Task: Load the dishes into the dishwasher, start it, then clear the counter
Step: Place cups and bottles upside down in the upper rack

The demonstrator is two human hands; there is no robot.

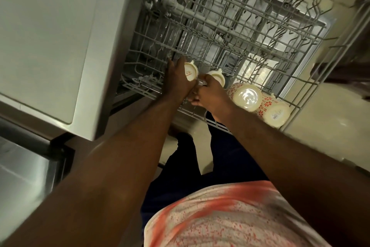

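The left hand [176, 81], fingers stretched straight, presses against a small cream cup [191, 71] just at its 2 o'clock in the upper rack [220, 32]. The right hand [209, 95] curls below a second cup [217, 78] at its 1 o'clock, but I cannot tell if it grips. Both cups show their bases, and the patterned bowls [247, 96] lie at the right hand's 3 o'clock.
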